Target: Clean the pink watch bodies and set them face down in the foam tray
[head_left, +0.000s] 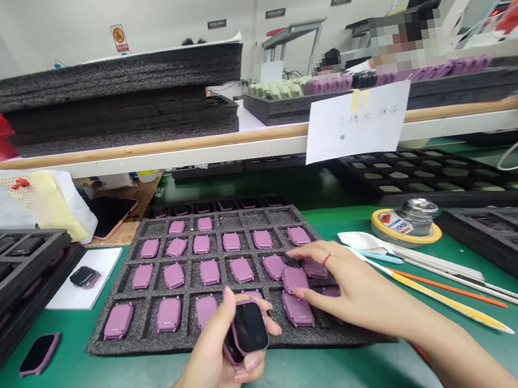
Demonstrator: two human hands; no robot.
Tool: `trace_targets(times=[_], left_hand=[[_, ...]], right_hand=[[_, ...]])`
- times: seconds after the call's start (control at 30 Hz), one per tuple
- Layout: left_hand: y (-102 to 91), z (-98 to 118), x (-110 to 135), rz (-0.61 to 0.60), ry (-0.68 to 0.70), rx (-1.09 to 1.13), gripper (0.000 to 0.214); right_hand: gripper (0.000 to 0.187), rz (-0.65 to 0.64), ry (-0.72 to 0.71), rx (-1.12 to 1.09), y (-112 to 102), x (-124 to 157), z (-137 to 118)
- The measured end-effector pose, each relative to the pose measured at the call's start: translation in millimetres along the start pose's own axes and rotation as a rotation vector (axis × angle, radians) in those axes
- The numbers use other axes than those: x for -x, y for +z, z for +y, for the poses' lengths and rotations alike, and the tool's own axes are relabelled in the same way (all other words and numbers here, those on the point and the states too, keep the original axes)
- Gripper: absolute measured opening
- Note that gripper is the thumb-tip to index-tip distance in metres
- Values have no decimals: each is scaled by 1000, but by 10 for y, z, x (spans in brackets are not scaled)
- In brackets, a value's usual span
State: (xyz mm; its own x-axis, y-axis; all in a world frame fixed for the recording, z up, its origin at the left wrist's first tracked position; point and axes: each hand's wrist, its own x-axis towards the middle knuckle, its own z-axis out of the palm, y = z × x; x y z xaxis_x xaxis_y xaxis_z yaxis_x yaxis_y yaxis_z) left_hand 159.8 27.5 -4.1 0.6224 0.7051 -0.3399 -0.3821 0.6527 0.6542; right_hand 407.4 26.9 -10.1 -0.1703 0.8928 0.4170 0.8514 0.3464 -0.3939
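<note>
My left hand [233,342] is closed around two purple-rimmed smartwatch bodies, one behind the other. The front smartwatch body [251,328] shows its dark screen. Over the right part of a black foam tray [292,215], my right hand [346,278] grips a purple watch body [294,278] between thumb and fingers. That piece overlaps another purple watch body [297,309] in the compartment below it. Rows of purple watch bodies [210,272] lie face down in the tray; some in the front row are hidden by my hands.
A loose watch body [41,354] lies at left; another watch [84,277] rests on a white pad [102,261]. Foam trays stand at left [63,241] and right [508,246]. Tape [383,233] and several thin tools [449,278] lie at right. A shelf [183,150] crosses above.
</note>
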Motion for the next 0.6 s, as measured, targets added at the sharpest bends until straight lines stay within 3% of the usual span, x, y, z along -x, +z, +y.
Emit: trace_targets(times=[0.13,0.27,0.37,0.47,0.6], left_hand=[[9,-21,-27,-19,-33,78,48],[-20,-64,-44,-27,-103,116,58],[-25,-87,-48,-18,-122,156,56],[-15,-104,-48,-47,-137,146,56],[-11,-117,-48,-21,-152,117,59]], right_hand=[[34,127,-144,-271,-6,33,-309],[36,64,-267,-490,145,103,-663],[12,114,-257,-474,246,134,-763],[6,184,-303,-437,256,122,-763],[24,114,-389,-396,205,97,-771]])
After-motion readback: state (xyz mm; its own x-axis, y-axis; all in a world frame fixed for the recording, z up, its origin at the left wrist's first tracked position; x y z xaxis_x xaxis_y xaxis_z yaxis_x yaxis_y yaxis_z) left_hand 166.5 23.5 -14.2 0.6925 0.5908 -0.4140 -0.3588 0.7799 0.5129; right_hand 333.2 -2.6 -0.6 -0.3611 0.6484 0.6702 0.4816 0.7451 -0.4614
